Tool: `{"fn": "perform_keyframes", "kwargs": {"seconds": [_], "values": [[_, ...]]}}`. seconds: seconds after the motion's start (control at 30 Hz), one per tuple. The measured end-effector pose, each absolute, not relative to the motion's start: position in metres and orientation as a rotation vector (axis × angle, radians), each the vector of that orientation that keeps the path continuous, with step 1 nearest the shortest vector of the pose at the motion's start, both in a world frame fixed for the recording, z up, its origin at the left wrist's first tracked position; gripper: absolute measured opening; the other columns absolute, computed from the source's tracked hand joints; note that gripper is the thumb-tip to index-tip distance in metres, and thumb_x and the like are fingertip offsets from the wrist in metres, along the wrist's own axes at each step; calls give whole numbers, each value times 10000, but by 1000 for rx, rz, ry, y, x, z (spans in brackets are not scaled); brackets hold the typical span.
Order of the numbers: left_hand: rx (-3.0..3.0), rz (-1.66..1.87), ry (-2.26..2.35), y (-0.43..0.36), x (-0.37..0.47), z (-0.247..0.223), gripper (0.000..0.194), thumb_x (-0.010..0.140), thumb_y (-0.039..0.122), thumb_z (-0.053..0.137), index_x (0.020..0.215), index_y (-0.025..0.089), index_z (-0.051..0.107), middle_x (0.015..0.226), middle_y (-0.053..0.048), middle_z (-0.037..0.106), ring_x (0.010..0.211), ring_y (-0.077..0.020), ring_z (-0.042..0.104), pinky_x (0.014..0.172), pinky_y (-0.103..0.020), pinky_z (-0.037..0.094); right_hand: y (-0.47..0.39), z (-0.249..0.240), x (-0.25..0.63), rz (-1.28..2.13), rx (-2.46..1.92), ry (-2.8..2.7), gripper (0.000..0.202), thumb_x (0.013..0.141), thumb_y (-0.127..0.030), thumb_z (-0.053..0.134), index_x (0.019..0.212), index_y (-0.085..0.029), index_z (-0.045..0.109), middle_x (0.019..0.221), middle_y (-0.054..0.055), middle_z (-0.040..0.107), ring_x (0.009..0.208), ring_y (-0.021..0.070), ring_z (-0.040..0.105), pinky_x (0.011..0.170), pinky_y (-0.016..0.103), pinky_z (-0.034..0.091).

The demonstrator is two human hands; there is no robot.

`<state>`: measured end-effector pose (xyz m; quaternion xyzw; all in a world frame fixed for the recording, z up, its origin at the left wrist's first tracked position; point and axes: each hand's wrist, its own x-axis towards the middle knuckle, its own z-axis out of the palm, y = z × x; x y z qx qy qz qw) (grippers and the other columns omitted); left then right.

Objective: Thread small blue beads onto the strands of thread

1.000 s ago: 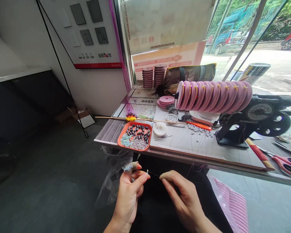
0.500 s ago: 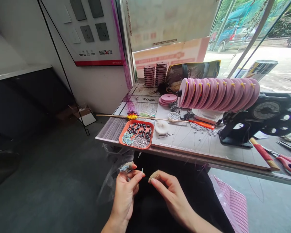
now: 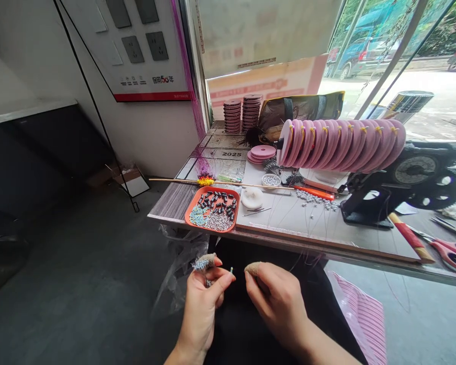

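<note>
My left hand (image 3: 209,294) is closed in a pinch on a small pale green piece (image 3: 231,270) that sticks up at the fingertips. A bundle of small bluish-grey bits (image 3: 200,265) sits at its wrapped index finger. Just to the right, my right hand (image 3: 275,289) has its thumb and wrapped index finger (image 3: 253,268) pressed together; whatever is between them is too small to see. A gap separates the two hands. Beyond them, at the table's front edge, lies an orange tray (image 3: 237,207) with black, pale green and silver small parts.
On the table (image 3: 167,203) are a thin rod (image 3: 171,180), a white disc (image 3: 252,198), a small bowl of beads (image 3: 271,181) and an orange tool (image 3: 314,193). To the right stand a black machine with pink discs (image 3: 342,144) and scissors (image 3: 446,251).
Both hands have shifted slightly right. The right hand has turned, its fingers curled more, and stands a little farther from the left hand. The camera view has moved slightly.
</note>
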<state>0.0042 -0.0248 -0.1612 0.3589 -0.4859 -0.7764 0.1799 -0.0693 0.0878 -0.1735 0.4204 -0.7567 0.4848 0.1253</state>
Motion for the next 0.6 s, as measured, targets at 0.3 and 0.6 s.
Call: {"fn": "perform_keyframes", "kwargs": {"seconds": [0.3,0.6], "values": [[1012,-2194,-1390,-24,4,-163,403,546,241,785,857,165,540,556,44,598,405,-8,303,382,-123,176,89,-176,-68,1385,1255,-2211,167,869,-137,455,719,-159,522,579,0,537,507,99,490,517,217,365],[1000,-2190,-1394,-25,5,-165,388,565,236,772,863,173,532,567,45,602,406,-8,300,390,-133,167,88,-172,-68,1345,1249,-2177,186,873,-140,451,698,-161,512,554,-3,521,481,96,472,494,216,351]]}}
